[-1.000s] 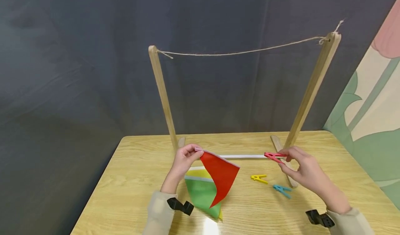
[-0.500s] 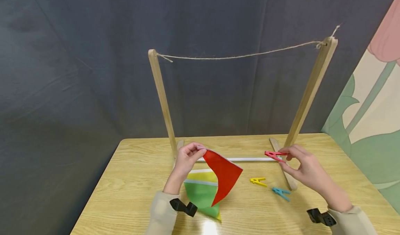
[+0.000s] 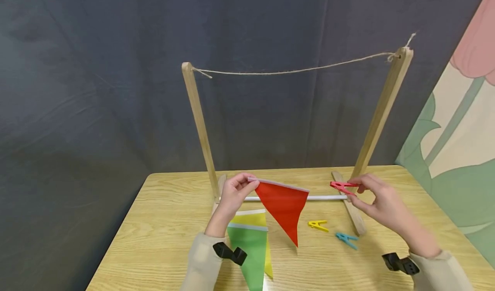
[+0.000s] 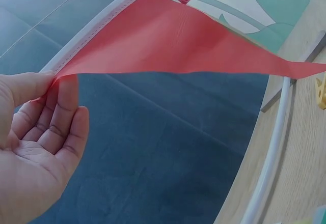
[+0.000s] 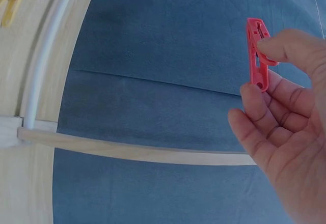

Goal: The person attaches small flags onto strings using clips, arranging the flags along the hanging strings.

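My left hand (image 3: pixel 234 198) pinches the left end of the white top band of a red triangular pennant (image 3: pixel 283 206); the pennant hangs point down above the table. In the left wrist view the thumb and fingers grip that band's corner. My right hand (image 3: pixel 380 198) holds a red clothespin (image 3: pixel 342 186) between thumb and fingers, to the right of the pennant and apart from it. The clothespin (image 5: pixel 259 56) shows closely in the right wrist view. Below the left hand, a green pennant (image 3: pixel 249 250) lies over a yellow pennant (image 3: pixel 251 219) on the table.
A yellow clothespin (image 3: pixel 318 225) and a blue clothespin (image 3: pixel 346 240) lie on the wooden table (image 3: pixel 154 231). Behind the hands stands a wooden frame with a left post (image 3: pixel 199 121), a right post (image 3: pixel 380 114), a white bottom rod (image 3: pixel 325 197) and a twine line (image 3: pixel 270 73) strung across the top.
The pennant's free right end has risen and swung right, so its top band lies flatter and more of the green pennant shows. Both hands keep their holds; the view has shifted slightly.
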Demonstrator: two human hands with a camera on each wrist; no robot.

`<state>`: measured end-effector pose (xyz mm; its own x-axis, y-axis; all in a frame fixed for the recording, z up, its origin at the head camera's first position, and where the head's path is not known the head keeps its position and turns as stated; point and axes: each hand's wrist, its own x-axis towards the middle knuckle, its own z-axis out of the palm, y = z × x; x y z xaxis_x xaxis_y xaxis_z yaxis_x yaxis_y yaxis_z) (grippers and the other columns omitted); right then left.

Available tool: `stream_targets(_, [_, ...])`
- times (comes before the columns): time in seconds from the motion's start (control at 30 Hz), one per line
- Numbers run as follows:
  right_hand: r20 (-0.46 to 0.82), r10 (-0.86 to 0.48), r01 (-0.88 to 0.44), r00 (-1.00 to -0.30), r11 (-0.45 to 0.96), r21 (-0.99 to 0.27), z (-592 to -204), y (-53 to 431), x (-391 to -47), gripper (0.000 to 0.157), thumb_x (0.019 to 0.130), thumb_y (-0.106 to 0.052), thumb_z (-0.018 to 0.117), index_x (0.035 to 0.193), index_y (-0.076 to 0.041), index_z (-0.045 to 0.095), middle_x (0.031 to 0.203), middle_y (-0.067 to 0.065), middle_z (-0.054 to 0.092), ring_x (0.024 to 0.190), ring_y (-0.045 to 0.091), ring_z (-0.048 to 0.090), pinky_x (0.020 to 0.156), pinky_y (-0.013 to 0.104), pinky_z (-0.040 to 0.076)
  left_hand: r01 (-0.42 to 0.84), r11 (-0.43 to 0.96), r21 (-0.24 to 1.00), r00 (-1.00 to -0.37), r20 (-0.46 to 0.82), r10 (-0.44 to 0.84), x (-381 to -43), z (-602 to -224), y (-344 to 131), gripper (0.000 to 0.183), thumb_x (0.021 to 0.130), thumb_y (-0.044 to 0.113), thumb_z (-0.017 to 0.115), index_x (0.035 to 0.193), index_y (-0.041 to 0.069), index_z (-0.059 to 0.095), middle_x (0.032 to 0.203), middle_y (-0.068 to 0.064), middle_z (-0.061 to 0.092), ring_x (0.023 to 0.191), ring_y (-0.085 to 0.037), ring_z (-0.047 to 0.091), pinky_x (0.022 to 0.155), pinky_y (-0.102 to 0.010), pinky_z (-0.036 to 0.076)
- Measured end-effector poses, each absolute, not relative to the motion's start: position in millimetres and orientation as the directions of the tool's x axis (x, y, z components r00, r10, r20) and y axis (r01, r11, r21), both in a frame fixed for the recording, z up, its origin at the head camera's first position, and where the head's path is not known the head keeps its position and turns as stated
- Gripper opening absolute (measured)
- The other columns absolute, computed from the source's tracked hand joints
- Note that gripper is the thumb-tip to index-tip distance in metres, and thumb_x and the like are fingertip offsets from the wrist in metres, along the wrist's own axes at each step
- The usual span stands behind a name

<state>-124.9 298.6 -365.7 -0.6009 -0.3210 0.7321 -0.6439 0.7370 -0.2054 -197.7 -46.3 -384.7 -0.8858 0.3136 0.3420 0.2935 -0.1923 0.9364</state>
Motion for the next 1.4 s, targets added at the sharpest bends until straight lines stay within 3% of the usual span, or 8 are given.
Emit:
stream_targets(0.33, [0.749,-0.330,-0.645,-0.574,0.745,-0.167,-350,307,-129,0.056,0.089,-0.055,0.044,0.092,-0.003,0.065,0.079,-0.002,0.059,0.066,0.010,0.052,0.057,0.014,0.040,0.309,-0.182,0.933,-0.883,0.353,0.311,-201,-377,-32,0.017,0.087,0.002,0.064,0.096,-0.012,0.060,0.086,-0.004,0.062,0.074,-0.013,0.058,0.076,-0.025,0.052])
stream_targets(0.57, [0.781,-0.338,-0.656,-0.525,0.745,-0.119,-336,312,-133,0.056,0.089,-0.054,0.045,0.090,-0.001,0.065,0.078,0.001,0.058,0.065,0.011,0.052,0.051,0.015,0.037,0.308,-0.212,0.927,-0.892,0.359,0.273,-204,-366,-20,0.016,0.086,0.000,0.064,0.095,-0.013,0.060,0.084,-0.005,0.063,0.072,-0.012,0.057,0.074,-0.024,0.052])
stream_targets(0.97, [0.764,-0.334,-0.629,-0.552,0.769,-0.118,-314,316,-130,0.055,0.089,-0.054,0.046,0.091,-0.003,0.065,0.077,-0.003,0.055,0.068,0.002,0.046,0.053,0.014,0.038,0.347,-0.209,0.914,-0.870,0.397,0.293,-211,-349,-11,0.015,0.087,0.000,0.063,0.096,-0.012,0.061,0.083,0.000,0.062,0.073,-0.013,0.056,0.072,-0.020,0.050])
stream_targets(1.4, [0.771,-0.335,-0.629,-0.541,0.770,-0.107,-289,320,-129,0.055,0.089,-0.054,0.046,0.091,-0.003,0.065,0.072,-0.007,0.049,0.063,-0.002,0.036,0.053,0.013,0.032,0.380,-0.225,0.897,-0.833,0.438,0.340,-214,-329,4,0.014,0.088,-0.001,0.062,0.097,-0.010,0.061,0.085,-0.002,0.064,0.073,-0.014,0.059,0.075,-0.028,0.054])
